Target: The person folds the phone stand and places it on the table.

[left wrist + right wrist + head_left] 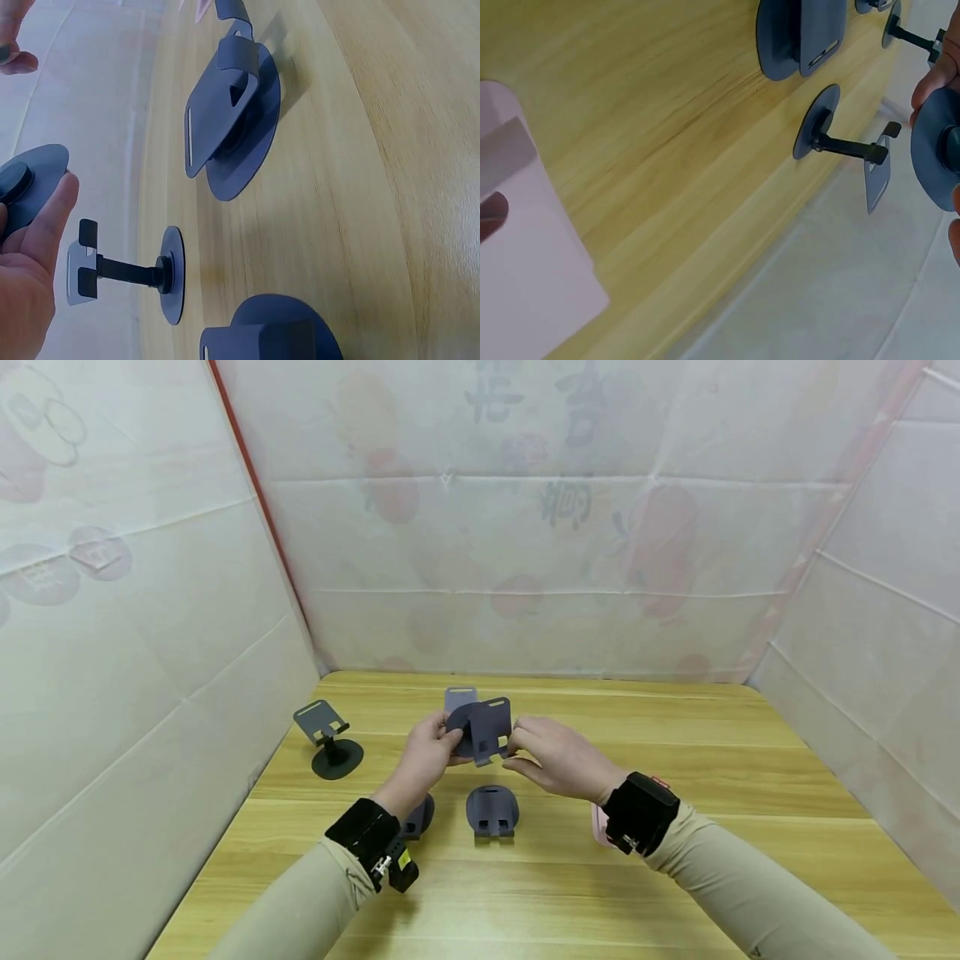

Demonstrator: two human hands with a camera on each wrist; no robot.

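Dark grey, matte and flat-panelled, a folding phone stand (482, 729) is held in the air between two hands above a pale wooden table (675, 760) with visible grain. The person's left hand (426, 758) curls its fingers round the stand's round base, while the right hand (551, 758) pinches the rectangular backplate from the other side. Just below the hands, a second stand (492, 811) lies folded flat on the wood. Another folded one (418, 817) sits partly hidden under the left wrist. Well off to the left of the left hand, an opened stand (328, 740) rises upright on its disc base. A pink flat object (598, 824) peeks out beneath the right wrist.
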